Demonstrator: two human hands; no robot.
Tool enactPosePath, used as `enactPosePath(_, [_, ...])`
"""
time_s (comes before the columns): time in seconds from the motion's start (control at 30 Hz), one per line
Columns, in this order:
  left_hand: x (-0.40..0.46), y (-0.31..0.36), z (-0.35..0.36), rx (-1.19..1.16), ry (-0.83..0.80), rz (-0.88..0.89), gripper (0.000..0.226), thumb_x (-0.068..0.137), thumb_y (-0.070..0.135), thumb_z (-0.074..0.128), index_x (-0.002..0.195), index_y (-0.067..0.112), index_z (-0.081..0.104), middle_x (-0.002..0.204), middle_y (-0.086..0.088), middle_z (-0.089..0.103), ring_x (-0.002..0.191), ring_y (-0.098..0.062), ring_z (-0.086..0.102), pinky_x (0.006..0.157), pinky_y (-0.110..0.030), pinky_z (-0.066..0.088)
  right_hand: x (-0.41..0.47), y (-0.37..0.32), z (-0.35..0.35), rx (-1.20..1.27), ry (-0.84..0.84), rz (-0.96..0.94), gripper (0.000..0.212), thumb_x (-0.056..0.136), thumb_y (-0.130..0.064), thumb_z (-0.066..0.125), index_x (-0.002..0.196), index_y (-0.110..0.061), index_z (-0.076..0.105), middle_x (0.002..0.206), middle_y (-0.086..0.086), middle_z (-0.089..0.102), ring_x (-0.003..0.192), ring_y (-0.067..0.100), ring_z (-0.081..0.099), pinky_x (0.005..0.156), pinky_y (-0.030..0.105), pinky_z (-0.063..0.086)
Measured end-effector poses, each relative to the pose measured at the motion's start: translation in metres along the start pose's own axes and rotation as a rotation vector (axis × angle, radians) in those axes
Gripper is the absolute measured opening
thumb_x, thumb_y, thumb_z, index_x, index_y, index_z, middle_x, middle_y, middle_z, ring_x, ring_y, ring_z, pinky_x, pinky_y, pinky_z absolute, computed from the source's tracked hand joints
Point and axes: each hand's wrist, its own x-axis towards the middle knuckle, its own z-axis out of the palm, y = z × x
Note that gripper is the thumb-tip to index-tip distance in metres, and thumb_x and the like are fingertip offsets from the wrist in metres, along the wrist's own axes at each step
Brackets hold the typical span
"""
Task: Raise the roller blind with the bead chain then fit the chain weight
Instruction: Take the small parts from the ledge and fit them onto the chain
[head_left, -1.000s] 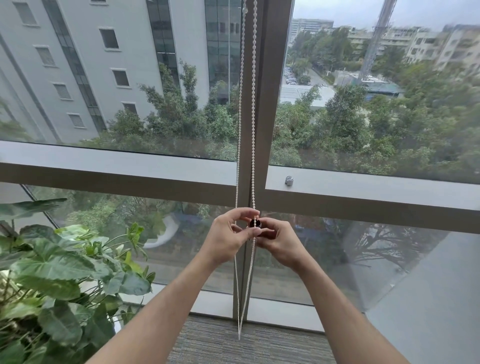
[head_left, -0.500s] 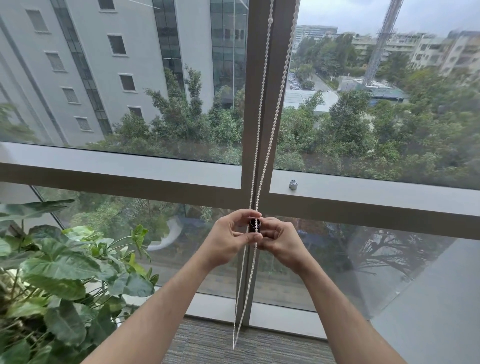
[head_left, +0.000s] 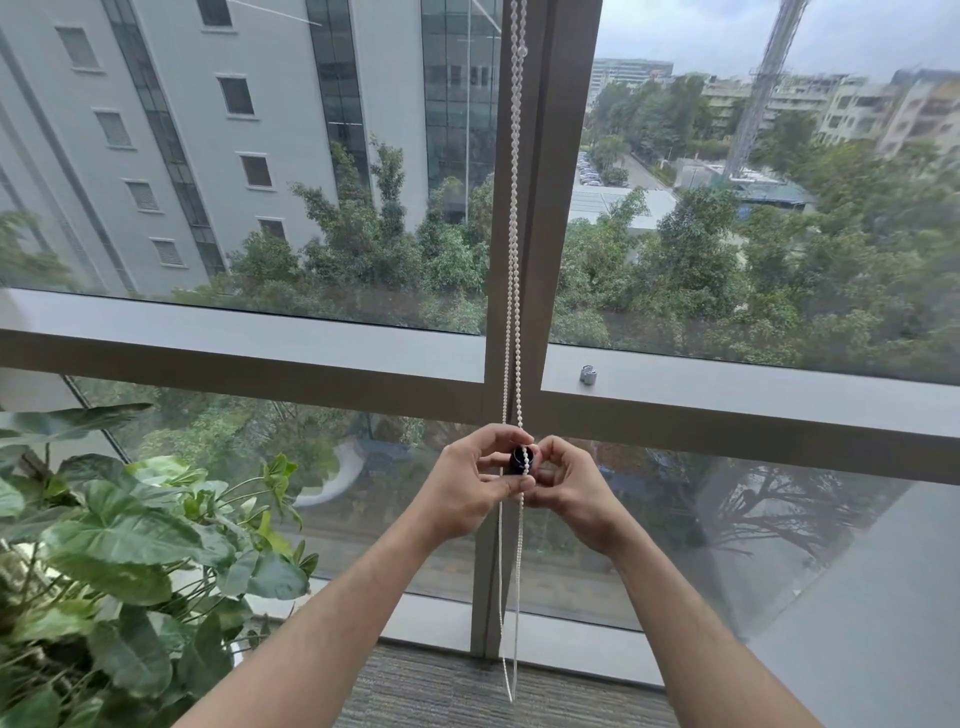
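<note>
A white bead chain (head_left: 514, 260) hangs in a double strand down the grey window mullion (head_left: 545, 208), its loop ending near the floor. A small black chain weight (head_left: 519, 461) sits on the chain at about chest height. My left hand (head_left: 467, 483) pinches the weight and chain from the left with thumb and forefinger. From the right, my right hand (head_left: 571, 488) pinches the same weight, fingers curled round it. The roller blind itself is out of view above.
A large leafy potted plant (head_left: 114, 561) fills the lower left. A horizontal window rail (head_left: 260, 358) crosses at mid height, with a small metal fitting (head_left: 587, 375) on it right of the mullion. Grey carpet (head_left: 441, 691) lies below the glass.
The view has shifted slightly, and the two chain strands now hang closer together and straighter. Both hands stay pinched on the weight at the same spot.
</note>
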Motion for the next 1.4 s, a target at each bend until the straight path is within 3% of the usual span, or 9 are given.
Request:
enactPosePath(0.17, [0.000, -0.004, 0.002, 0.005, 0.030, 0.019, 0.038, 0.078, 0.001, 0.079, 0.108, 0.020, 0.067, 0.103, -0.003, 0.075, 0.097, -0.015, 0.073, 0.082, -0.023, 0.057, 0.002, -0.002, -0.005, 0.014, -0.030, 0.012, 0.039, 0.073, 0.025, 0.069, 0.086, -0.006, 0.049, 0.104, 0.024, 0.056, 0.094, 0.041, 0.061, 0.082, 0.047, 0.053])
enactPosePath(0.33, [0.004, -0.007, 0.000, -0.013, 0.056, 0.016, 0.036, 0.077, 0.005, 0.081, 0.108, 0.018, 0.068, 0.104, -0.002, 0.075, 0.097, -0.020, 0.073, 0.089, -0.033, 0.057, 0.005, -0.005, -0.012, -0.108, 0.005, 0.030, 0.029, 0.073, 0.011, 0.079, 0.082, -0.007, 0.057, 0.083, 0.016, 0.059, 0.069, 0.028, 0.067, 0.064, 0.036, 0.059])
enactPosePath(0.57, [0.006, -0.008, -0.001, -0.028, 0.071, -0.012, 0.036, 0.077, 0.004, 0.081, 0.108, 0.018, 0.068, 0.105, 0.000, 0.075, 0.096, -0.018, 0.072, 0.088, -0.033, 0.057, 0.040, 0.001, -0.037, -0.054, 0.569, 0.003, 0.022, 0.085, 0.005, 0.070, 0.098, -0.005, 0.056, 0.072, 0.010, 0.055, 0.051, 0.018, 0.066, 0.052, 0.034, 0.058])
enactPosePath(0.73, [0.006, -0.008, -0.003, -0.042, 0.093, -0.024, 0.037, 0.077, 0.004, 0.080, 0.108, 0.019, 0.068, 0.106, -0.001, 0.075, 0.096, -0.018, 0.072, 0.089, -0.032, 0.056, 0.070, -0.013, -0.061, -0.102, 0.760, 0.052, 0.039, 0.088, -0.011, 0.072, 0.120, -0.011, 0.050, 0.085, 0.008, 0.059, 0.053, 0.016, 0.069, 0.053, 0.035, 0.060])
enactPosePath(0.83, [0.004, -0.009, -0.005, -0.033, 0.101, -0.030, 0.037, 0.077, 0.003, 0.080, 0.106, 0.023, 0.068, 0.105, 0.002, 0.075, 0.097, -0.018, 0.072, 0.087, -0.030, 0.056, 0.084, -0.021, -0.068, -0.133, 0.766, 0.101, 0.056, 0.088, -0.021, 0.072, 0.135, -0.018, 0.042, 0.095, 0.007, 0.059, 0.054, 0.016, 0.070, 0.048, 0.031, 0.057])
enactPosePath(0.97, [0.000, -0.012, -0.006, -0.039, 0.114, -0.046, 0.038, 0.077, 0.005, 0.081, 0.104, 0.027, 0.068, 0.105, 0.005, 0.075, 0.096, -0.017, 0.072, 0.086, -0.028, 0.054, 0.097, -0.024, -0.073, -0.240, 0.731, 0.159, 0.071, 0.090, -0.023, 0.069, 0.149, -0.017, 0.031, 0.092, 0.005, 0.060, 0.051, 0.015, 0.068, 0.044, 0.027, 0.054])
enactPosePath(1.1, [-0.002, -0.013, -0.009, 0.004, 0.105, -0.057, 0.038, 0.077, 0.009, 0.081, 0.105, 0.031, 0.068, 0.107, 0.007, 0.075, 0.099, -0.015, 0.072, 0.087, -0.032, 0.056, 0.110, -0.026, -0.079, -0.208, 0.742, 0.210, 0.062, 0.091, -0.015, 0.066, 0.146, -0.014, 0.038, 0.103, 0.018, 0.068, 0.048, 0.015, 0.067, 0.042, 0.025, 0.053])
enactPosePath(1.23, [-0.004, -0.015, -0.010, 0.022, 0.089, -0.070, 0.038, 0.078, 0.011, 0.080, 0.106, 0.033, 0.068, 0.108, 0.008, 0.075, 0.101, -0.014, 0.071, 0.090, -0.037, 0.057, 0.117, -0.026, -0.078, -0.204, 0.764, 0.214, 0.038, 0.088, -0.008, 0.067, 0.125, -0.006, 0.058, 0.084, 0.016, 0.068, 0.043, 0.014, 0.063, 0.037, 0.023, 0.050])
enactPosePath(1.4, [-0.003, -0.015, -0.008, 0.025, 0.096, -0.069, 0.039, 0.077, 0.011, 0.080, 0.105, 0.035, 0.068, 0.108, 0.007, 0.075, 0.100, -0.015, 0.071, 0.091, -0.040, 0.057, 0.117, -0.022, -0.073, -0.170, 0.802, 0.187, 0.023, 0.088, -0.005, 0.064, 0.111, -0.003, 0.061, 0.075, 0.013, 0.067, 0.038, 0.012, 0.062, 0.037, 0.023, 0.050])
